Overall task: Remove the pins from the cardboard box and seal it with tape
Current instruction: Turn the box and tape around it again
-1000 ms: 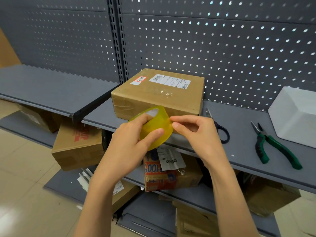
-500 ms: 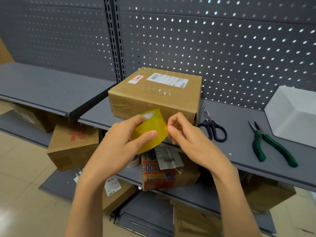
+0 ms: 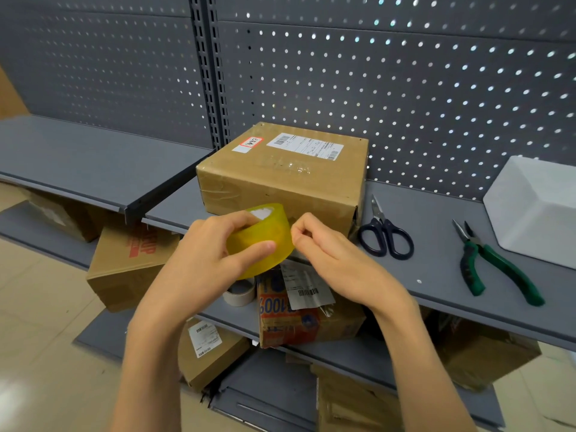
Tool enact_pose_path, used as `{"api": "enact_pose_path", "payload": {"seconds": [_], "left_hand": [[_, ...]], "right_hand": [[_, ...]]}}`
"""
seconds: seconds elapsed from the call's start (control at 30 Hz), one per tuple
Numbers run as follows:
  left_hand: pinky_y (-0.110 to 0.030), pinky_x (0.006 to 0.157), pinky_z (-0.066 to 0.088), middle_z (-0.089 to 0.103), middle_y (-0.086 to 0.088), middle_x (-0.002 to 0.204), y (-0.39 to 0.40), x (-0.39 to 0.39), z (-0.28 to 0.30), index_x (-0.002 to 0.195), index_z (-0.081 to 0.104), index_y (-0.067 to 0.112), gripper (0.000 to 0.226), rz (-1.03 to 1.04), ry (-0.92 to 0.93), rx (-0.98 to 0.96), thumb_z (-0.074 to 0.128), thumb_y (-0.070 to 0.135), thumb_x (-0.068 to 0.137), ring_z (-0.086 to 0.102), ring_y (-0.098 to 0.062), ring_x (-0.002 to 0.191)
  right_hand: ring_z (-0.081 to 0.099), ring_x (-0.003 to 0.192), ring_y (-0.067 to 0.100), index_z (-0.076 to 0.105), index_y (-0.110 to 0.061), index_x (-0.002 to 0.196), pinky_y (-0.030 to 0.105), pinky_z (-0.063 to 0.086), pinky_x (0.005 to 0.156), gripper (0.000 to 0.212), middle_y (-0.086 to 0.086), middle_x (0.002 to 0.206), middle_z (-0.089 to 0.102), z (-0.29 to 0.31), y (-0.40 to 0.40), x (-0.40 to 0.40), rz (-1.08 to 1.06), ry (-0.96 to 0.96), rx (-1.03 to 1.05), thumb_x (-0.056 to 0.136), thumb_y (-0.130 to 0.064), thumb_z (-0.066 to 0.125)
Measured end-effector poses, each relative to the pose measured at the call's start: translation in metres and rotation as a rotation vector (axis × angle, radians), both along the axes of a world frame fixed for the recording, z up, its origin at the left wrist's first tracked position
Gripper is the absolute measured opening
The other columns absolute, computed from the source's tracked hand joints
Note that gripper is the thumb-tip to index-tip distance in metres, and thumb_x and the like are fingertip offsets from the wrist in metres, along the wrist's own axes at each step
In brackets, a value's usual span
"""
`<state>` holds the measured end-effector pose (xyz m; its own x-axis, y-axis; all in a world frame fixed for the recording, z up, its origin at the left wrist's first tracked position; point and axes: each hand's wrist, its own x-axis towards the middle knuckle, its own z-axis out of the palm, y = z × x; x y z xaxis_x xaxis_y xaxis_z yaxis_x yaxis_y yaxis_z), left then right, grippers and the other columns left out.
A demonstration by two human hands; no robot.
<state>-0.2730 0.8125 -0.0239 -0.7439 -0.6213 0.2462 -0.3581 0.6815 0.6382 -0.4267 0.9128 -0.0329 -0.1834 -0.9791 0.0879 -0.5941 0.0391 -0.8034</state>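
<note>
Nearby, scissors (image 3: 386, 232) beside pliers (image 3: 495, 264).

Black-handled scissors (image 3: 385, 233) are lying at centre right on the grey shelf (image 3: 436, 263), green-handled pliers (image 3: 495, 263) are resting further right, and a white bin (image 3: 536, 210) is sitting at the right edge. Other cardboard boxes (image 3: 131, 263) are leaning lower left.

Cardboard box (image 3: 280, 179) on the shelf (image 3: 436, 269), against the pegboard (image 3: 405, 88); scissors (image 3: 385, 233) just right of it, pliers (image 3: 495, 263) further right, a tray (image 3: 536, 210) beyond those. Tape roll (image 3: 265, 241) in front of the box, between left hand (image 3: 215, 260) and right hand (image 3: 330, 257). Below, more boxes (image 3: 134, 263) and seemingly another tape roll (image 3: 240, 294) on the lower shelf.
</note>
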Motion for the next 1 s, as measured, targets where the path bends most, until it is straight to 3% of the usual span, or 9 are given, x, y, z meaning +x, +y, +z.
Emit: {"api": "enact_pose_path", "payload": {"seconds": [0.17, 0.27, 0.33, 0.43, 0.57, 0.7, 0.8, 0.9, 1.0], "left_hand": [[-0.019, 0.062, 0.043, 0.062, 0.01, 0.081, -0.002, 0.003, -0.003, 0.087, 0.053, 0.043, 0.023, -0.021, 0.001, 0.016, 0.051, 0.06, 0.071, 0.055, -0.002, 0.078], [-0.02, 0.062, 0.044, 0.064, 0.01, 0.079, -0.003, 0.004, -0.003, 0.087, 0.06, 0.037, 0.028, -0.031, 0.035, 0.063, 0.054, 0.059, 0.071, 0.057, -0.004, 0.079], [-0.021, 0.062, 0.045, 0.064, 0.014, 0.079, -0.003, 0.004, -0.002, 0.086, 0.063, 0.035, 0.031, -0.026, 0.042, 0.08, 0.055, 0.06, 0.07, 0.058, -0.003, 0.078], [-0.017, 0.055, 0.045, 0.064, 0.02, 0.08, -0.002, 0.003, -0.002, 0.08, 0.064, 0.033, 0.034, -0.003, 0.043, 0.095, 0.056, 0.063, 0.068, 0.059, -0.002, 0.071], [-0.019, 0.05, 0.042, 0.063, 0.007, 0.068, 0.003, 0.001, 0.003, 0.071, 0.063, 0.027, 0.051, 0.068, 0.082, 0.099, 0.048, 0.075, 0.059, 0.057, -0.005, 0.061], [-0.031, 0.059, 0.044, 0.061, 0.004, 0.071, 0.011, -0.012, 0.01, 0.073, 0.061, 0.021, 0.054, 0.172, 0.018, 0.205, 0.05, 0.072, 0.059, 0.058, -0.011, 0.068], [-0.036, 0.071, 0.049, 0.066, -0.005, 0.086, 0.018, -0.02, 0.01, 0.091, 0.066, 0.012, 0.072, 0.222, -0.1, 0.305, 0.049, 0.076, 0.063, 0.061, -0.018, 0.08], [-0.039, 0.08, 0.05, 0.07, -0.006, 0.091, 0.032, -0.026, 0.012, 0.097, 0.068, 0.014, 0.067, 0.213, -0.068, 0.366, 0.051, 0.074, 0.073, 0.065, -0.019, 0.084], [-0.042, 0.085, 0.052, 0.07, -0.011, 0.096, 0.041, -0.031, 0.015, 0.1, 0.068, 0.011, 0.069, 0.064, 0.077, 0.6, 0.058, 0.072, 0.069, 0.067, -0.026, 0.087]], "right_hand": [[0.032, 0.061, 0.007, 0.045, -0.01, 0.081, 0.021, 0.03, 0.058, 0.025, 0.0, 0.069, 0.036, -0.01, -0.006, -0.005, 0.034, -0.117, -0.087, 0.094, -0.03, 0.053], [0.033, 0.058, 0.004, 0.045, -0.008, 0.079, 0.015, 0.03, 0.057, 0.02, -0.003, 0.067, 0.037, -0.011, -0.007, -0.007, 0.035, -0.235, -0.124, 0.096, -0.018, 0.051], [0.035, 0.058, 0.008, 0.044, -0.007, 0.078, 0.019, 0.032, 0.057, 0.021, 0.0, 0.065, 0.039, -0.01, -0.006, -0.007, 0.01, -0.252, -0.14, 0.096, -0.016, 0.05], [0.035, 0.059, 0.009, 0.043, -0.006, 0.078, 0.026, 0.031, 0.058, 0.025, 0.003, 0.066, 0.04, -0.006, -0.004, -0.003, -0.047, -0.021, -0.136, 0.096, -0.022, 0.048], [0.041, 0.064, 0.017, 0.038, -0.014, 0.078, 0.035, 0.032, 0.062, 0.024, -0.006, 0.066, 0.04, 0.0, 0.0, 0.007, -0.157, 0.309, -0.219, 0.098, -0.025, 0.042], [0.026, 0.065, 0.009, 0.036, -0.022, 0.081, 0.032, 0.032, 0.066, 0.018, -0.012, 0.071, 0.037, -0.002, -0.002, 0.009, -0.376, 0.666, -0.44, 0.097, -0.022, 0.042], [0.019, 0.066, 0.006, 0.045, -0.02, 0.084, 0.033, 0.034, 0.065, 0.013, -0.006, 0.073, 0.045, -0.001, 0.0, 0.003, -0.541, 0.819, -0.56, 0.096, -0.022, 0.045], [0.036, 0.061, 0.015, 0.038, -0.026, 0.082, 0.034, 0.036, 0.066, 0.017, -0.007, 0.073, 0.047, 0.007, 0.005, -0.003, -0.519, 0.696, -0.542, 0.096, -0.029, 0.045], [0.049, 0.066, 0.018, 0.042, -0.018, 0.078, 0.033, 0.039, 0.064, 0.022, -0.004, 0.071, 0.052, 0.023, 0.019, -0.021, -0.415, 0.372, -0.491, 0.092, -0.032, 0.051]]}}
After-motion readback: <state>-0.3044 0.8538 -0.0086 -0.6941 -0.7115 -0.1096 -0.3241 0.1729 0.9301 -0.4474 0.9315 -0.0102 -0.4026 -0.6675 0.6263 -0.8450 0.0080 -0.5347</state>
